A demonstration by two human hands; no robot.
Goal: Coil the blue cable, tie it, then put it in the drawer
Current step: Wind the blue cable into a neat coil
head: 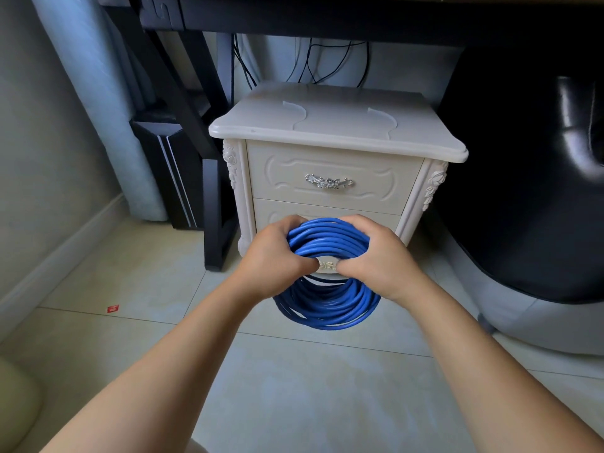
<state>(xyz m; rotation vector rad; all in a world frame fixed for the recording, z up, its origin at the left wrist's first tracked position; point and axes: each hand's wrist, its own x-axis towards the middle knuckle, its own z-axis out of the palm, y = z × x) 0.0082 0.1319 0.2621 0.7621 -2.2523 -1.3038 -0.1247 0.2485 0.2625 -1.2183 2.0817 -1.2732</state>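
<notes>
Low on the left of the frame, a small red scrap (pixel 113 308) lies on the pale floor tiles (pixel 294 387). Right of it, a black desk leg (pixel 214 210) stands just beside the white nightstand (pixel 327 125).

At centre, your left hand (pixel 274 256) is curled round the left side of the blue cable (pixel 330 243), with the fingers wrapped over the strands and the thumb tucked in toward the middle. The cable is bright blue and glossy, wound into a round coil of many loops lying close together. Its upper arc shows between your hands and its lower arc hangs below your wrists. You hold it off the floor, in front of the lower drawer (pixel 327 210), which is closed. Any tie would be hidden under your hands.

Your right hand (pixel 376 259) grips the coil's right side in the same way, its thumb nearly meeting the left one.

Above the hands, the upper drawer (pixel 294 191) is closed too, and it carries a silver handle (pixel 329 182). A dark, shiny rounded object (pixel 523 191) fills the right of the frame.
</notes>
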